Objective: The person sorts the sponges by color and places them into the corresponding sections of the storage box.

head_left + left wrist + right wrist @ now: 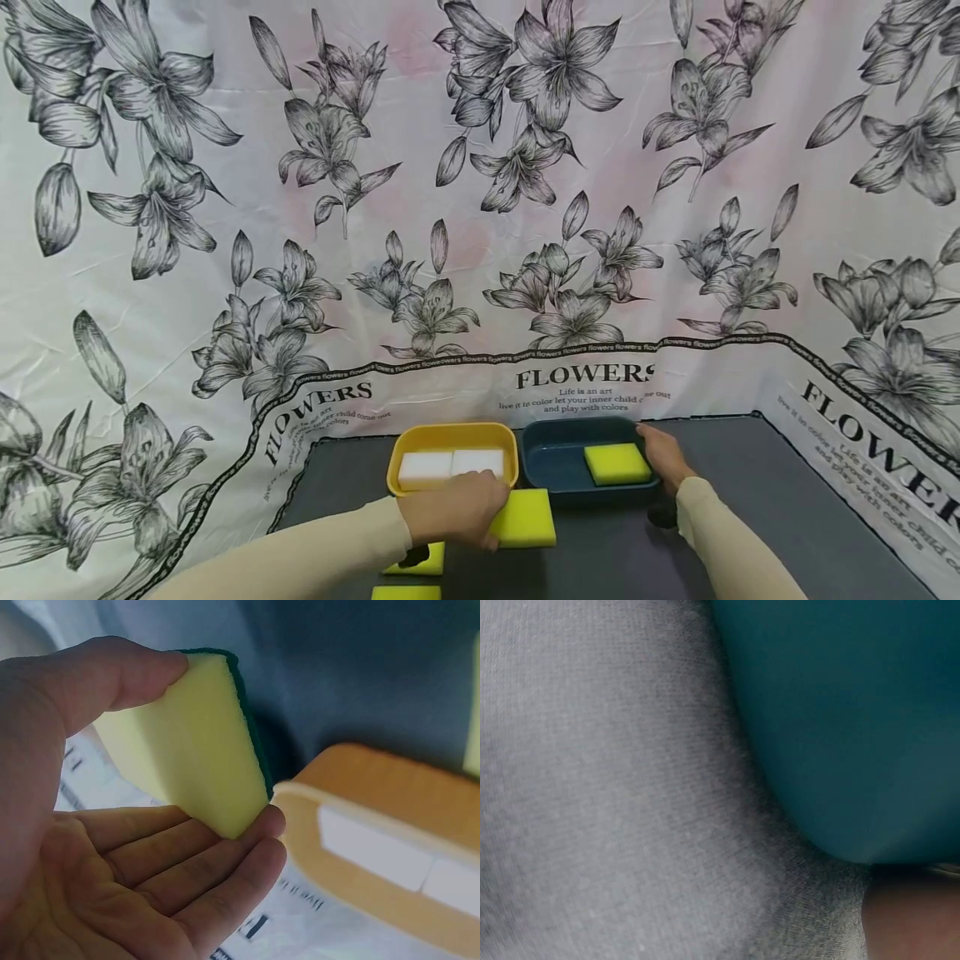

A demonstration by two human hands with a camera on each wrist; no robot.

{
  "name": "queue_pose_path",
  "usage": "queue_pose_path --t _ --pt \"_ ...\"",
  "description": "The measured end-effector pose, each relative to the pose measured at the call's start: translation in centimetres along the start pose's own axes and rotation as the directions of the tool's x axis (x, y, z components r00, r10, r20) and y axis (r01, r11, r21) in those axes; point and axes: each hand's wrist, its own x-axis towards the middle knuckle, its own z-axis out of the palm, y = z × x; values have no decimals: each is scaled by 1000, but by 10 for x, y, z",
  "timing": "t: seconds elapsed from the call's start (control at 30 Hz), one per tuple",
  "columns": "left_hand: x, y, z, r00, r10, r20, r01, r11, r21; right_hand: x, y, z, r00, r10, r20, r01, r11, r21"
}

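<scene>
My left hand (459, 507) pinches a yellow sponge (523, 518) between thumb and fingertips, in front of the yellow bin (393, 467). In the left wrist view the sponge (187, 742) shows a dark green scouring layer on one side. Two white sponges (426, 470) lie side by side in the yellow bin. At the right end of the dark blue bin (551, 467), my right hand (666, 457) grips its rim. Another yellow sponge (617, 464) lies inside that bin, toward the right. In the right wrist view, only a bit of skin shows below the bin's wall (855, 750).
Two more yellow sponges, one partly hidden by the left wrist (431, 560) and one at the bottom edge (406, 592), lie on the grey table (600, 550). A flower-printed cloth (480, 292) hangs behind the table and along its sides.
</scene>
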Motion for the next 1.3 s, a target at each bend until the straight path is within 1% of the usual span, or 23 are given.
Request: queue_pose_path --t 0.03,0.13,0.23,0.37,0.43,0.63,0.7,0.9,1.03,1.2,1.3 --pt "3 0 -4 1000 -9 -14 9 1000 2 0 0 0 1000 0 2 0 1000 2" --pt "14 0 -15 999 -30 -39 28 999 -33 0 1 2 1000 -1 6 1 1000 13" --pt "25 -1 -23 998 -29 -60 24 997 -79 1 2 2 1000 -3 1 3 1000 19" --pt "44 -1 -30 997 -24 -70 16 993 -114 3 4 2 1000 3 -9 -3 1000 21" --pt "54 -1 -31 997 -24 -69 16 994 -108 5 5 1 1000 12 -14 -12 1000 24" --pt "87 1 -29 996 -55 -72 47 994 -100 7 5 2 999 44 -25 -43 998 44" --pt "96 2 -29 995 -62 -76 53 992 -115 8 4 2 999 46 -26 -45 998 39" --pt "118 7 -33 995 -66 -78 53 985 -163 6 2 2 998 53 -23 -52 997 56" --pt "132 10 -33 994 -75 -84 58 980 -188 4 0 2 999 49 -20 -48 997 59" --pt "154 14 -24 993 -64 -96 48 985 -169 3 -1 1 999 41 -22 -40 998 52" --pt "167 17 -18 992 -76 -97 58 983 -176 2 -1 2 999 38 -32 -37 999 35"
